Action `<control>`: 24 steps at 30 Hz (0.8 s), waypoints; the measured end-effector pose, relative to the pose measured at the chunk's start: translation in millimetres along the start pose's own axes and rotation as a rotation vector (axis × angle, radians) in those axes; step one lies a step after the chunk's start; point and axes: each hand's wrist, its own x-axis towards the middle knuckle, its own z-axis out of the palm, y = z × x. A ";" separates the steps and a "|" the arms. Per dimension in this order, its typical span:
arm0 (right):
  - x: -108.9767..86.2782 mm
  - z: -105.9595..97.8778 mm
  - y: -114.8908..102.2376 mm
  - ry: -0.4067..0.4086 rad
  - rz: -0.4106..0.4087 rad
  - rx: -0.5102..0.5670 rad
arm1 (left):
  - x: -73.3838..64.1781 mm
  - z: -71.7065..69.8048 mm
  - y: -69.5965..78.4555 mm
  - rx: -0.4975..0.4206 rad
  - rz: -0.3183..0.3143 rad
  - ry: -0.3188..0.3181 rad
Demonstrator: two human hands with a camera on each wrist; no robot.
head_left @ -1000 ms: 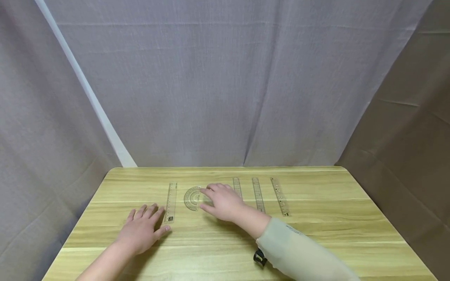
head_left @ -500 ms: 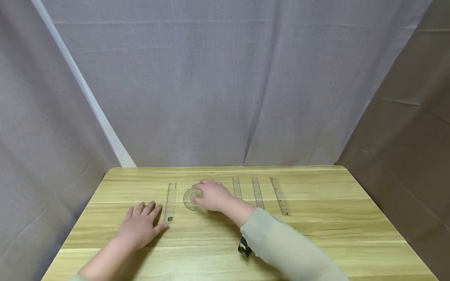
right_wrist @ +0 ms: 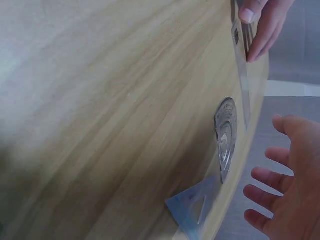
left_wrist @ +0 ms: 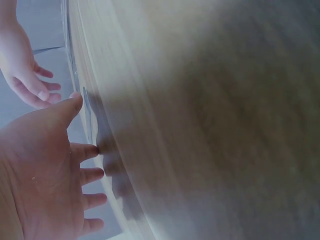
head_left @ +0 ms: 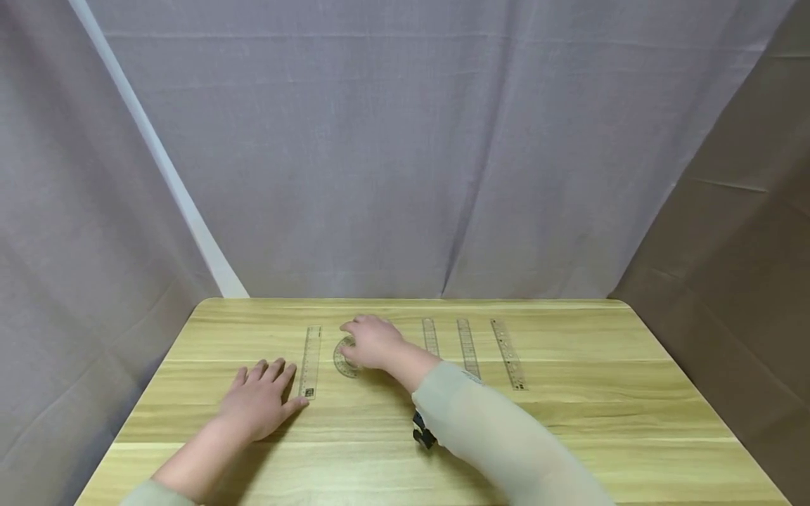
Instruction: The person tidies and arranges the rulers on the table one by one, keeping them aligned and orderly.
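Note:
My right hand (head_left: 373, 342) reaches over a clear plastic protractor (head_left: 342, 364) and covers its right part in the head view. In the right wrist view its fingers are apart and loosely bent, with nothing between them, and the protractor (right_wrist: 225, 125) lies flat on the table. A clear set square (right_wrist: 179, 206) lies beside the protractor there; the right hand and forearm hide it from the head camera. My left hand (head_left: 256, 402) is low over the table, fingers spread, its thumb tip right at the lower end of a clear ruler (head_left: 310, 360).
Right of the hands lie a clear ruler (head_left: 431, 336), partly behind the right forearm, a second ruler (head_left: 467, 344) and a third ruler (head_left: 509, 355) with dark marks. They rest on a wooden table (head_left: 601, 422). Grey curtains (head_left: 354, 176) hang behind and at the sides.
My right hand has moved left, from the protractor's right edge to over it. The left hand has stayed by the ruler, and the protractor and rulers lie as before.

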 end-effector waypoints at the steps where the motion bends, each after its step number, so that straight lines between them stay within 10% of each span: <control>1: 2.0 -0.3 -1.6 -0.006 0.002 -0.011 | 0.1 0.0 0.2 -0.001 -0.003 -0.002; 24: 28.2 1.1 -23.4 -0.106 0.037 -0.082 | -2.5 1.3 11.3 0.015 -0.011 -0.011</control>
